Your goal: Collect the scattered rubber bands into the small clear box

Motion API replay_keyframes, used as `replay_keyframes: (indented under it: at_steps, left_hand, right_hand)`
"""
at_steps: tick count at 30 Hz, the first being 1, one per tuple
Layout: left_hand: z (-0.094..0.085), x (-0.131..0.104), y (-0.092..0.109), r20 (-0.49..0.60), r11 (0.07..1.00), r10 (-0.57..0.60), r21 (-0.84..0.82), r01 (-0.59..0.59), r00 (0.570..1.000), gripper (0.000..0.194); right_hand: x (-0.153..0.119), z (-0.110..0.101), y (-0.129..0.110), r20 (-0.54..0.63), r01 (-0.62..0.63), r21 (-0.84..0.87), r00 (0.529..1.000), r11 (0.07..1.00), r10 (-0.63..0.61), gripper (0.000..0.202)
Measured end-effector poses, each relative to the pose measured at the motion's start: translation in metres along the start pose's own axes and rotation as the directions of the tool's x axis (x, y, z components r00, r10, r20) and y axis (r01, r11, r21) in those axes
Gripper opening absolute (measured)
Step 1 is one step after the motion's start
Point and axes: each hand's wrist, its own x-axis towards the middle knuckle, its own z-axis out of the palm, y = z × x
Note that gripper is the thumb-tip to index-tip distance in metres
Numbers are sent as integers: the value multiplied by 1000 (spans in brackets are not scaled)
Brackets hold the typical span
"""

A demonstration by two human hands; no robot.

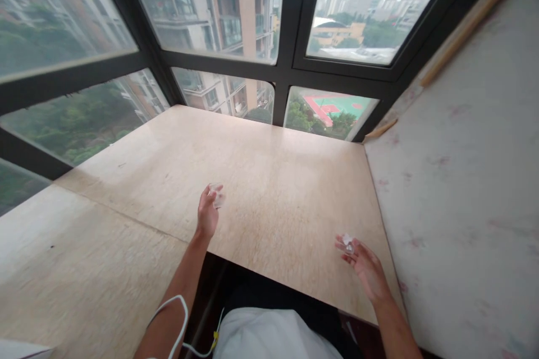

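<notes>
My left hand (208, 210) is raised over the middle of the pale wooden tabletop (261, 174), its fingers closed on a small clear plastic piece (218, 196). Farther right, near the table's front edge, my right hand (364, 261) has its fingers curled around another clear piece (347, 241) with a whitish, crumpled-looking part. Both pieces are see-through, and their exact shape is hard to make out. The hands are well apart.
Dark-framed windows (286, 76) border the table's far and left sides. A stained white wall (455, 190) rises at the right. A white cable (185, 314) loops over my left forearm. A white object (23, 349) shows at the bottom left corner.
</notes>
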Motion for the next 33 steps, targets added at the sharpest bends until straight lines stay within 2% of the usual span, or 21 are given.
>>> replay_keyframes:
  at_steps: [4, 7, 11, 15, 17, 19, 23, 26, 29, 33]
  left_hand:
    - [39, -29, -14, 194, 986, -106, -103, 128, 975, 50]
    - [75, -55, -36, 369, 976, -168, -68, 207, 914, 65]
    - [127, -95, -73, 579, 970, -229, 71, 231, 783, 70]
    - [175, -134, -113, 746, 951, -310, 241, 195, 589, 69]
    - [194, -149, -130, 794, 942, -327, 318, 108, 512, 70]
    - [208, -159, -142, 826, 935, -294, 353, -35, 480, 68]
    - [226, -168, -152, 876, 864, -204, 371, -340, 438, 64]
    - [235, -170, -156, 898, 782, -163, 370, -501, 409, 67]
    - [243, -172, -160, 908, 700, -141, 374, -609, 394, 70]
    - [255, -175, -164, 904, 627, -177, 409, -663, 390, 72]
  right_hand:
    - [-2, -11, -12, -47, 62, 45, 997, 997, -59, 41]
    - [3, -24, -19, -123, 85, 93, 990, 992, -73, 41]
    - [18, -44, -27, -264, 129, 197, 962, 972, -75, 33]
    - [39, -51, -39, -328, 147, 325, 944, 934, -34, 20]
    - [51, -51, -46, -283, 73, 438, 957, 896, 61, 16]
    - [64, -49, -53, -213, -32, 534, 962, 845, 171, 18]
    - [90, -47, -59, -158, -124, 596, 950, 793, 268, 24]
    - [107, -45, -62, -139, -177, 615, 935, 768, 326, 31]
    - [122, -42, -68, -119, -213, 626, 924, 750, 362, 36]
    - [134, -37, -78, -98, -242, 626, 919, 742, 382, 31]
